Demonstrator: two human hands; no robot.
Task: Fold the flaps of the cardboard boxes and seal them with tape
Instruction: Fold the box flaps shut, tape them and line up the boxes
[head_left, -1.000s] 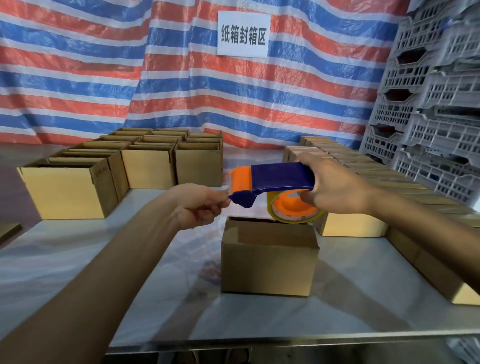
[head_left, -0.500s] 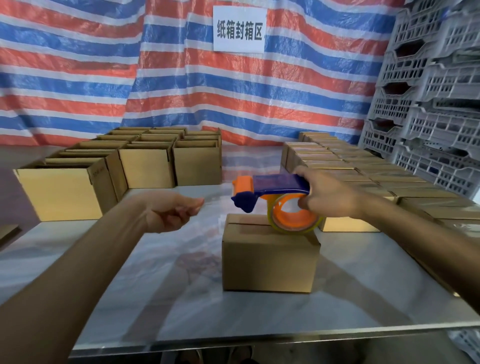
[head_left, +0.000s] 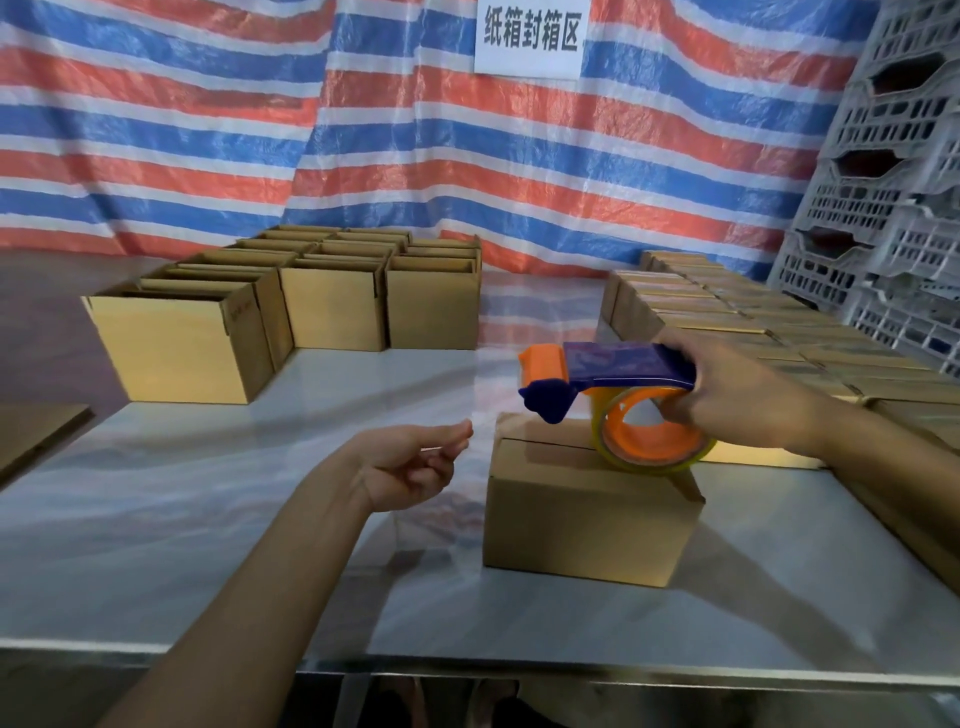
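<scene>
Open boxes (head_left: 182, 348): grouped at the left of the frame, flaps up, not yet sealed.
Counter (head_left: 208, 545): pale and glossy, carrying everything.
Left hand (head_left: 410, 462): left of centre, palm up, fingers (head_left: 452, 436) loosely curled with nothing visible in them.
Cardboard box (head_left: 587, 525): centre frame, flaps folded shut; its long axis and top seam run left to right.
Tape dispenser (head_left: 613, 374): over the box's right half, nose pointing left; whether the roll touches the top is unclear.
Right hand (head_left: 737, 395): clamped on the dispenser's handle and roll.
Deciding relation: the seam lies directly under the dispenser, so the right hand is nearer. The left hand sits just beside the box's left end.
</scene>
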